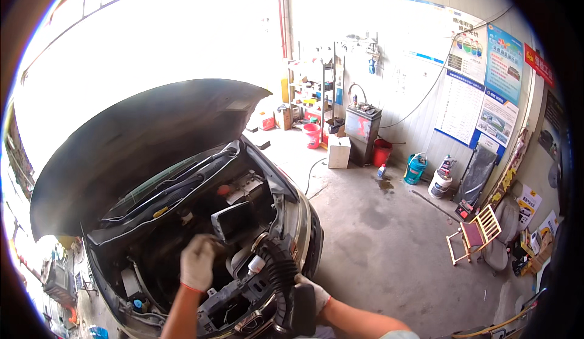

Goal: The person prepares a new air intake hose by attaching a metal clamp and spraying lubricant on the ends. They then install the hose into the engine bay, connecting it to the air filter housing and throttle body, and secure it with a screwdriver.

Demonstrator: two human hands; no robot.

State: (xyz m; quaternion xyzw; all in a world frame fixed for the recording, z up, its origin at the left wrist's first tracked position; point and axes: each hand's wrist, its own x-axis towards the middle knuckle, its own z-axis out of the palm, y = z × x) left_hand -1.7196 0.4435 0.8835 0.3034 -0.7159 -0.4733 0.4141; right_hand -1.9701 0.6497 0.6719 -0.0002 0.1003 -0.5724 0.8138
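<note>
My right hand (315, 294), in a pale glove, grips a black corrugated air intake hose (281, 267) at the front edge of the car's engine bay. A dark boxy end piece (303, 308) of the hose hides part of its fingers. My left hand (198, 262), also gloved, is over the middle of the engine bay (159, 251). Its fingertips are smeared by motion, and I cannot make out anything in them. Just beyond it, a black box-shaped part (233, 221) sits tilted. Beside the hose, a small white cylindrical part (256, 265) shows.
The raised hood (140, 138) arches over the bay's far side. A car battery (246, 187) sits at the bay's far right. On the floor stand a red bucket (382, 152), a teal pail (416, 168), a white pail (440, 184) and a wooden folding chair (476, 234).
</note>
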